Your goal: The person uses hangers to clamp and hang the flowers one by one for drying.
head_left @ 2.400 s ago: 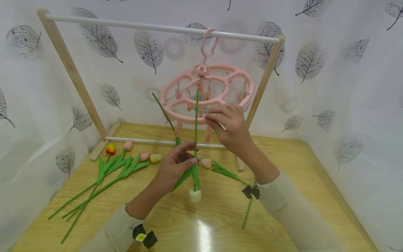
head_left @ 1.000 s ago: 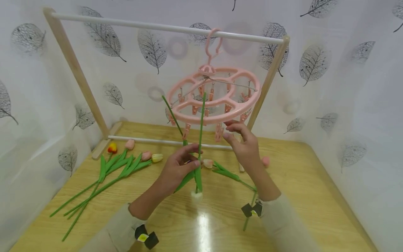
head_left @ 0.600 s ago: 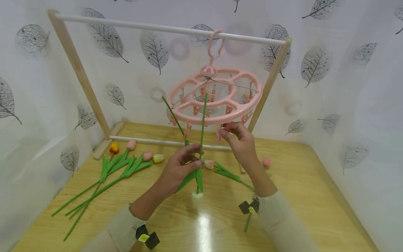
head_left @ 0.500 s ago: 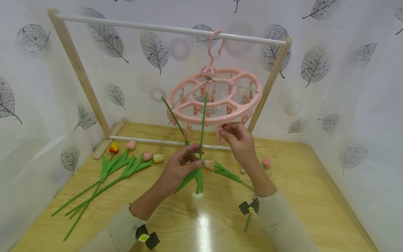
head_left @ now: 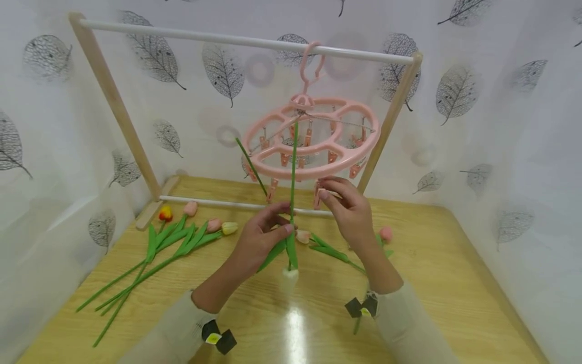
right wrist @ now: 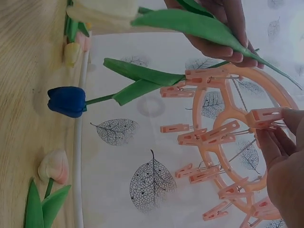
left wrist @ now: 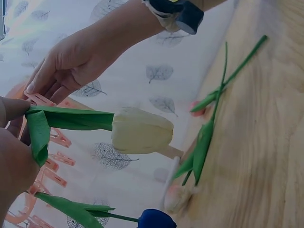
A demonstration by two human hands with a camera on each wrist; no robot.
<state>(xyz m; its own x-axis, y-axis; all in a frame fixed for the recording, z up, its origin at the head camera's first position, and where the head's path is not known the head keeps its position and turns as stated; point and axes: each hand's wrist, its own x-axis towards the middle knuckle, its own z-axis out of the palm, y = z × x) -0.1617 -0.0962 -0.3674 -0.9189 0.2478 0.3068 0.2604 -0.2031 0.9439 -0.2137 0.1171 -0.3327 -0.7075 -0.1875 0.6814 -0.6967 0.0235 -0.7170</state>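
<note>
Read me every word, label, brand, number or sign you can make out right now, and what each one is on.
None: no readable text in any view.
White tulip, pink hanger and pinched clip: no lettering visible.
Backdrop: leaf and ring prints only, no words.
Yellow patches on the left wrist piece and right wrist piece: too small to tell whether they carry any marking.

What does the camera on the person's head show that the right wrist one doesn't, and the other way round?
Only the head view shows the pink hook over the top bar and the sleeves. Only the right wrist view shows the full bloom of the blue flower. Both show the left hand holding the white flower, the right hand pinching a clip, and the pink hanger.
</note>
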